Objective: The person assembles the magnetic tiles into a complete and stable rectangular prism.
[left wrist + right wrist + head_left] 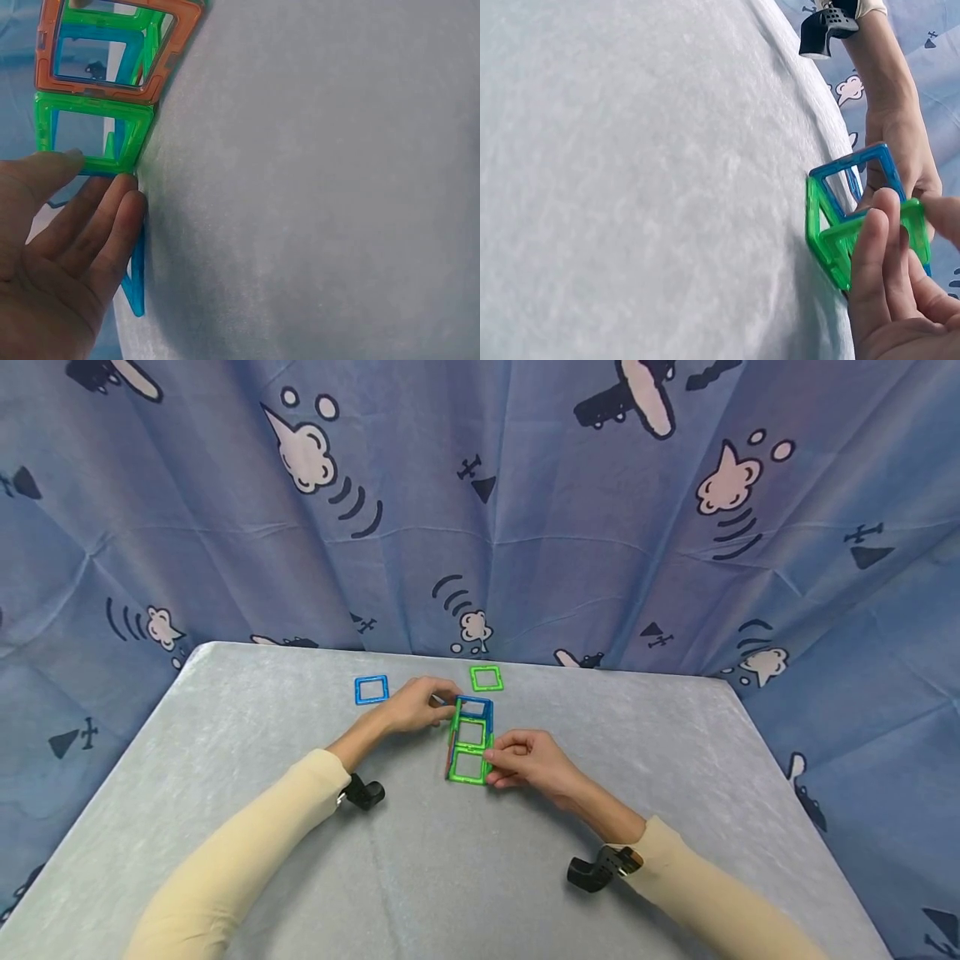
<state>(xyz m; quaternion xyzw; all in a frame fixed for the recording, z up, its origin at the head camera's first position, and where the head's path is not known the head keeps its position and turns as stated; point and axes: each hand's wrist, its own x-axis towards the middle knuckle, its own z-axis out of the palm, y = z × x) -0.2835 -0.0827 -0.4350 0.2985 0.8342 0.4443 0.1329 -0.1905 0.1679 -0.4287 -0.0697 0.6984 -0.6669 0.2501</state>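
On the pale grey cloth-covered table (420, 877), I saw a long box of green, blue and orange translucent plastic square frames (471, 747) at the centre of my dial. At its 10 o'clock, the left hand (412, 706) held the far end between thumb and bent fingers, partly apart; at 4 o'clock, the right hand (534, 767) pinched the near green side, nearly closed. A blue plastic square frame (371, 678) lay farther out at 10, a green plastic square frame (486, 688) just beyond at 12.
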